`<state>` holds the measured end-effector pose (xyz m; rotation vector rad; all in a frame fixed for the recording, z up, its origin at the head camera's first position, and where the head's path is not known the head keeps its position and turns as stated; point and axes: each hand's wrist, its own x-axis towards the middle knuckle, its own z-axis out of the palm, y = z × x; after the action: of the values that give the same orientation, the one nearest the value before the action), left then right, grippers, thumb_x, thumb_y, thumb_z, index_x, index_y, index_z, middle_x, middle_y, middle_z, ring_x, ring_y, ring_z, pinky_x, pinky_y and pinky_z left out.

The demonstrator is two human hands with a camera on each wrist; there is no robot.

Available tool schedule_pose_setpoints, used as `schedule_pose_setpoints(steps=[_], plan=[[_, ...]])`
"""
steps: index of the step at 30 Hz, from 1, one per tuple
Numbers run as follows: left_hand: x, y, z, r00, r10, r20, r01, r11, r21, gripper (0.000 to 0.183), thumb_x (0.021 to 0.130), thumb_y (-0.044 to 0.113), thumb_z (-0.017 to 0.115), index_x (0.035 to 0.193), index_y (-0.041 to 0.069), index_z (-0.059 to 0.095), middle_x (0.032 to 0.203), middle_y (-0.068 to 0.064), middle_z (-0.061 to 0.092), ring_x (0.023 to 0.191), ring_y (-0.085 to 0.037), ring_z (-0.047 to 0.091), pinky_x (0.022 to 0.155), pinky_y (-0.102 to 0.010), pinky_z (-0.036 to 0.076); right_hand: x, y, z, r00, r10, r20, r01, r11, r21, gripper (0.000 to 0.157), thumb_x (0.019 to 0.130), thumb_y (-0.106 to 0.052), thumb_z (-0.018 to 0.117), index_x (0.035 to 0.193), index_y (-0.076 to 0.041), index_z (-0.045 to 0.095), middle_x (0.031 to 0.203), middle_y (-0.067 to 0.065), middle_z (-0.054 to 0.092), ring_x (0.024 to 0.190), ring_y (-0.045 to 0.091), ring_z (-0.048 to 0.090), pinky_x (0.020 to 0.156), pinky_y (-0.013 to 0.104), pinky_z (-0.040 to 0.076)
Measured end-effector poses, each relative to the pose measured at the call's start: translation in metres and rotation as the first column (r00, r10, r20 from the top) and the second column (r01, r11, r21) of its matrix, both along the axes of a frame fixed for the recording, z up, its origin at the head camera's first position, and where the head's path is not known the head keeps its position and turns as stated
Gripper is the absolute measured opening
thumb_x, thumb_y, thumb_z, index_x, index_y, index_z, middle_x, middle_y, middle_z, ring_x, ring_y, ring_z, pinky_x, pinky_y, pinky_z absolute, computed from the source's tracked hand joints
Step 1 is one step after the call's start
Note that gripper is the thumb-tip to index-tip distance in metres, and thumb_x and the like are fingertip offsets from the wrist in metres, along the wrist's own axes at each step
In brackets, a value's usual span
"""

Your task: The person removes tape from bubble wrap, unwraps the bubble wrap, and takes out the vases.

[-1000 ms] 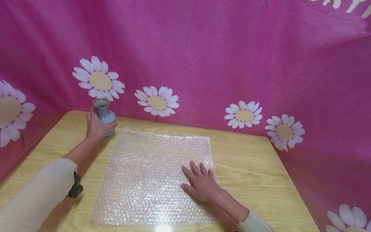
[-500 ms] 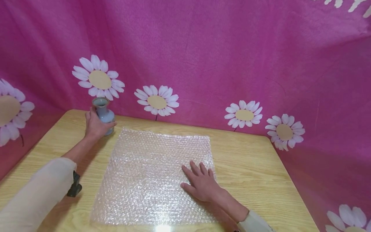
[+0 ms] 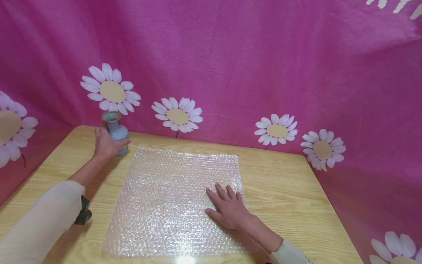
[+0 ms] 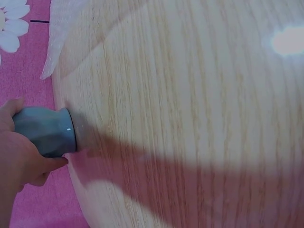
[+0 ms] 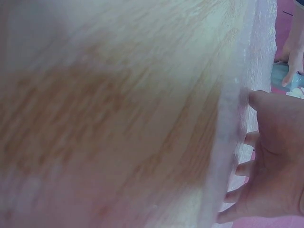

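A blue-grey vase [image 3: 119,132] with a brown-edged mouth is near the table's back left corner, tilted slightly to the left. My left hand [image 3: 107,143] grips its body from the near left side, thumb across the front. In the left wrist view the vase's base [image 4: 61,130] shows just by the tabletop; whether it touches the wood I cannot tell. A sheet of bubble wrap [image 3: 174,198] lies flat in the middle of the table. On its right part rests my right hand [image 3: 230,212], palm down with spread fingers, also seen in the right wrist view.
The pale wood table [image 3: 280,183] extends to the right of the wrap. Behind it and at both sides hangs a magenta cloth [image 3: 224,66] printed with white daisies. A black wrist device [image 3: 83,211] sits under the left sleeve.
My left hand and the vase have shifted slightly to the left, and the vase's mouth leans a little further left. The right hand and the bubble wrap have stayed in place.
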<state>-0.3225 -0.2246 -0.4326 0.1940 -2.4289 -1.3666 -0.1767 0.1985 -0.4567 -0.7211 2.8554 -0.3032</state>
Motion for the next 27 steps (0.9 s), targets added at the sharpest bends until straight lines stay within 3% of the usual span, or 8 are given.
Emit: schedule_pose_setpoints(steps=[14, 20, 27], plan=[[0.001, -0.0033, -0.0003, 1.0, 0.001, 0.016, -0.001, 1.0, -0.025, 0.106, 0.081, 0.011, 0.081, 0.156, 0.0, 0.007, 0.141, -0.036, 0.025, 0.128, -0.048, 0.028, 0.106, -0.061, 0.032, -0.0018, 0.0002, -0.0013, 1.0, 0.002, 0.008, -0.002, 1.0, 0.013, 0.065, 0.103, -0.053, 0.041, 0.158, -0.021, 0.03, 0.162, 0.019, 0.018, 0.142, 0.055, 0.014, 0.109, 0.074, 0.015], [0.003, -0.0044, 0.0006, 0.998, -0.001, 0.058, 0.005, 0.997, -0.077, 0.106, 0.082, 0.018, 0.08, 0.155, -0.001, 0.006, 0.139, -0.037, 0.024, 0.126, -0.051, 0.031, 0.104, -0.064, 0.032, -0.0026, -0.0007, 0.0011, 1.0, 0.001, 0.001, -0.001, 1.0, 0.013, 0.065, 0.102, -0.054, 0.043, 0.158, -0.021, 0.032, 0.162, 0.019, 0.02, 0.141, 0.055, 0.017, 0.108, 0.074, 0.017], [0.0048, -0.0058, -0.0018, 0.999, -0.009, 0.04, 0.014, 0.989, -0.144, 0.104, 0.082, 0.026, 0.081, 0.152, -0.006, 0.011, 0.139, -0.037, 0.026, 0.126, -0.051, 0.027, 0.103, -0.066, 0.027, -0.0028, 0.0005, 0.0041, 1.0, -0.011, 0.002, 0.011, 0.999, 0.031, 0.066, 0.101, -0.055, 0.045, 0.157, -0.022, 0.033, 0.161, 0.019, 0.022, 0.141, 0.055, 0.02, 0.108, 0.073, 0.02]])
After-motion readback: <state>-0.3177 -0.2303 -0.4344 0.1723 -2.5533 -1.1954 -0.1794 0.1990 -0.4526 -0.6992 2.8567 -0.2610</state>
